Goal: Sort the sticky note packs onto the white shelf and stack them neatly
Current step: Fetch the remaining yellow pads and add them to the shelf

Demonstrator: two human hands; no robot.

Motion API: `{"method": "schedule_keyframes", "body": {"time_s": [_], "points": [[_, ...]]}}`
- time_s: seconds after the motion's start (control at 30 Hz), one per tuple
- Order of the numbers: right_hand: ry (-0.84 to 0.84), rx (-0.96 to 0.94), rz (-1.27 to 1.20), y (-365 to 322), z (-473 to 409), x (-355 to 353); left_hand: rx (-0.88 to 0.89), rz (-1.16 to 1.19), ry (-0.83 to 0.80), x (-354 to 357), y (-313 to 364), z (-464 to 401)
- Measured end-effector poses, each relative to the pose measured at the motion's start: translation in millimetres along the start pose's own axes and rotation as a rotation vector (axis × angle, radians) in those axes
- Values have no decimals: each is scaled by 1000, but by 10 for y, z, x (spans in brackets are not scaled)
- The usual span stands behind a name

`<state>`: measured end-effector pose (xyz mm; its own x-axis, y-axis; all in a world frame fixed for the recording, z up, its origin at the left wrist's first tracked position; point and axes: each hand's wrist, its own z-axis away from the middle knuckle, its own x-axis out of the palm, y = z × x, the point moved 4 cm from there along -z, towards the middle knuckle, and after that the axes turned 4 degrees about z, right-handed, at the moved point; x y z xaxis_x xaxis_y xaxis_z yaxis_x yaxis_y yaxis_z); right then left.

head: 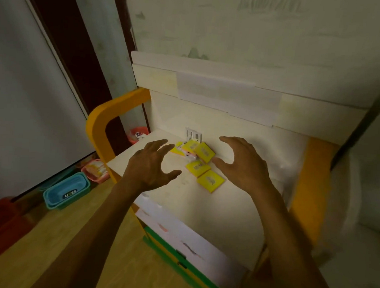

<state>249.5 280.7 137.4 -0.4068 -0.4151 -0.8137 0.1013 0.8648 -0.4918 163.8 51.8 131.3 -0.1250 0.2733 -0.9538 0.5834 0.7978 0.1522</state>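
Observation:
Several yellow sticky note packs lie scattered on the white shelf (pixel 203 209). One pack (pixel 210 181) is nearest me, another (pixel 198 167) just behind it, and a loose pile (pixel 195 150) sits further back, with a pink-edged pack among them. My left hand (pixel 150 165) hovers to the left of the packs, fingers spread and holding nothing. My right hand (pixel 243 161) hovers to their right, fingers also spread and empty. Neither hand touches a pack.
The shelf has orange side frames (pixel 98 122) and a white back panel (pixel 219 99). A small white barcode label (pixel 193 134) stands at the back. On the wooden floor to the left are a blue basket (pixel 67 191) and a pink basket (pixel 95 169).

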Motion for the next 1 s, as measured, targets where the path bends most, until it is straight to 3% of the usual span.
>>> {"method": "schedule_keyframes", "body": {"time_s": [0.33, 0.57, 1.0], "points": [[9, 150, 15, 318, -536, 303, 67, 132, -35, 399, -309, -891], [63, 286, 35, 421, -755, 579, 204, 285, -101, 773, -401, -1496], [96, 505, 79, 443, -778, 861, 561, 194, -374, 1580, -382, -2208]]}}
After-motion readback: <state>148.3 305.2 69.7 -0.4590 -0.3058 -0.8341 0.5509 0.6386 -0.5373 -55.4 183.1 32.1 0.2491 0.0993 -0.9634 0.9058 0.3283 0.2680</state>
